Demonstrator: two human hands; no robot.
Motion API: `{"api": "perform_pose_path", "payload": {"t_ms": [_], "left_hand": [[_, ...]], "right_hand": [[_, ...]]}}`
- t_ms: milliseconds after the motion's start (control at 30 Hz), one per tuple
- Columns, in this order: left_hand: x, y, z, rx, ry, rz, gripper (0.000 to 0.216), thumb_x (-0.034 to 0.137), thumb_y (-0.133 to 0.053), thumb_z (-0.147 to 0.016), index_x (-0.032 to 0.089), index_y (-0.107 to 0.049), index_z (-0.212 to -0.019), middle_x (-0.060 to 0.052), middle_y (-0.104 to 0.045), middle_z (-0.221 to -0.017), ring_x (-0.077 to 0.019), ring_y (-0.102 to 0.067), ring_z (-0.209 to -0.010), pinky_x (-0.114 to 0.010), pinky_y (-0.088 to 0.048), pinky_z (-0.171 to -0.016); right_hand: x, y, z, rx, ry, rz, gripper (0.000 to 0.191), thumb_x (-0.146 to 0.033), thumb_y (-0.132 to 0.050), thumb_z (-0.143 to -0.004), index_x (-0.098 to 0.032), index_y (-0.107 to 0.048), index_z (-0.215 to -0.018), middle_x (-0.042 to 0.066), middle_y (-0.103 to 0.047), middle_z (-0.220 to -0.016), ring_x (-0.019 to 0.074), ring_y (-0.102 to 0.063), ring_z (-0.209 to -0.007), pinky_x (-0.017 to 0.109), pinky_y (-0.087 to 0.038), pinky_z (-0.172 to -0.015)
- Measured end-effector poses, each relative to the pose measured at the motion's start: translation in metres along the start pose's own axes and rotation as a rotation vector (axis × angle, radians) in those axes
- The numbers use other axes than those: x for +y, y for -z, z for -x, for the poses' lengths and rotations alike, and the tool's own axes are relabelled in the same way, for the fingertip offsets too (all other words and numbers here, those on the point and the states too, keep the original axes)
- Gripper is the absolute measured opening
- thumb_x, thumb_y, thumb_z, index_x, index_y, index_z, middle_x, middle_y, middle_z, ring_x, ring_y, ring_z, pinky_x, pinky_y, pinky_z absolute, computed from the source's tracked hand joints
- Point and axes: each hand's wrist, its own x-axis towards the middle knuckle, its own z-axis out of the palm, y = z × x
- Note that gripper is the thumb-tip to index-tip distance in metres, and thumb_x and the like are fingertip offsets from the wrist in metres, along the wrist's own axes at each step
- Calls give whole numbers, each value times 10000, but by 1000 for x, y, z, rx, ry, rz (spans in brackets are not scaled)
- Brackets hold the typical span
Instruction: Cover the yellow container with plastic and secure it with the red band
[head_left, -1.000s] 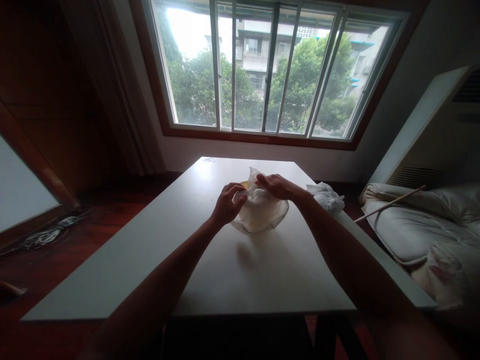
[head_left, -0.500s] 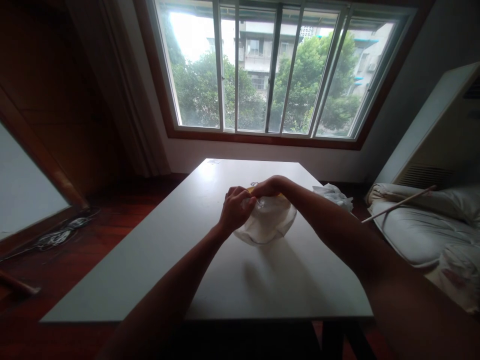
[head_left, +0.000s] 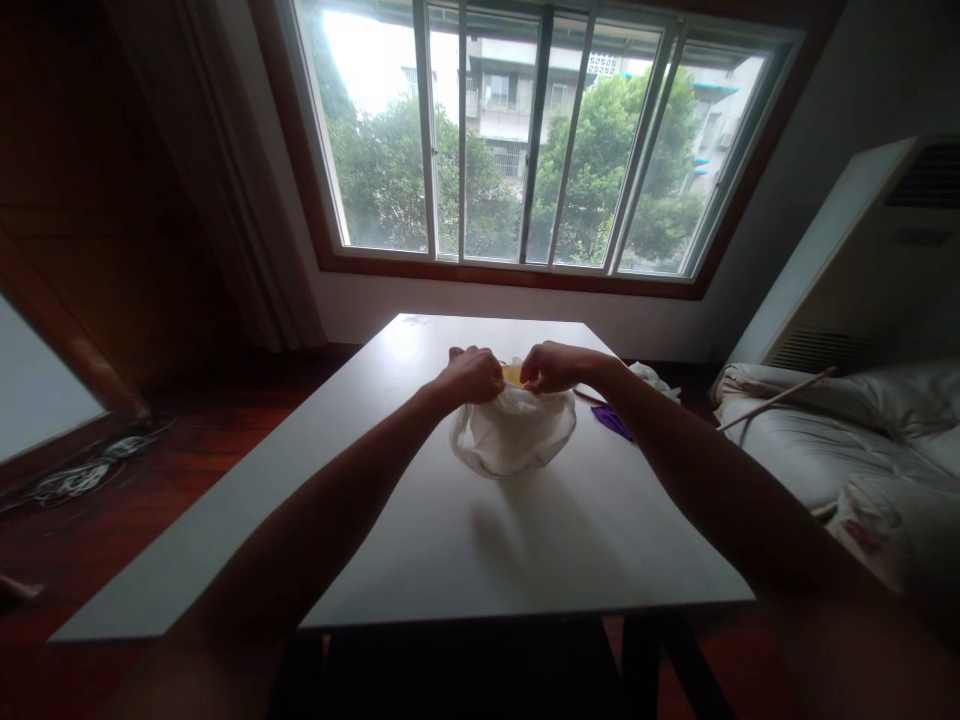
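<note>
A thin white plastic bag [head_left: 514, 442] sits bulging on the white table [head_left: 450, 540], with something yellow [head_left: 513, 374] showing at its mouth. My left hand [head_left: 472, 375] is closed on the left side of the bag's top. My right hand [head_left: 551, 367] is closed on the right side of the top. Both fists pinch the plastic close together above the bag.
A purple object [head_left: 613, 421] lies on the table right of the bag, and a crumpled white bag [head_left: 654, 380] sits beyond my right forearm. A wide window [head_left: 525, 140] is behind the table. Bedding [head_left: 832, 440] and a white cabinet [head_left: 855, 290] stand at the right.
My hands have shifted from overlapping on the bag's top to gripping it side by side. The purple object has come into sight at the right.
</note>
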Motion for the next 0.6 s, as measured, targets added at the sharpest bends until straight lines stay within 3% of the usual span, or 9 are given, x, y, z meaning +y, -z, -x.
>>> {"api": "perform_pose_path", "payload": {"t_ms": [67,167,267,333,433,600], "left_hand": [[-2,4,-8,39,-11,114,180,316,-639,-770,227,-778,-842,-49,-750,-917,-239,-652,-914,-408,-437,-918],[-10,5,-18,204,1,492,230,367,-640,-783,174,-748,-844,-53,-745,-849,-178,-638,-750,-310,-484,-746],[-19,0,-28,339,61,800,288,408,-635,-796,131,-702,-833,-68,-727,-785,-150,-613,-660,-268,-471,-641],[-26,-8,-36,373,105,886,286,406,-642,-793,127,-679,-841,-65,-717,-766,-139,-609,-640,-254,-463,-623],[-39,-24,-49,376,160,873,260,386,-674,-767,131,-668,-818,-53,-702,-756,-137,-616,-659,-251,-461,-646],[-58,-46,-60,183,305,872,288,416,-723,-720,133,-681,-753,-13,-632,-639,-109,-519,-548,-245,-395,-552]], "right_hand": [[1,-1,4,50,-6,-22,284,-256,-759,-753,-154,-773,-1017,78,-764,-950,180,-665,-779,232,-452,-665],[1,-2,10,136,-38,-31,245,-321,-757,-767,-149,-773,-941,87,-749,-887,194,-642,-751,258,-437,-676],[5,-4,9,238,-106,-77,167,-276,-701,-792,-123,-754,-834,100,-730,-850,201,-623,-755,266,-422,-678],[12,-7,6,336,-180,-188,168,-249,-661,-807,-118,-739,-878,100,-730,-883,187,-619,-766,249,-423,-665],[27,-17,-1,461,-289,-424,225,-249,-645,-813,-117,-719,-980,108,-732,-971,170,-630,-793,224,-445,-657],[53,-41,-15,547,-366,-753,246,-249,-634,-796,-116,-710,-989,127,-729,-1007,180,-651,-813,239,-487,-664]]}}
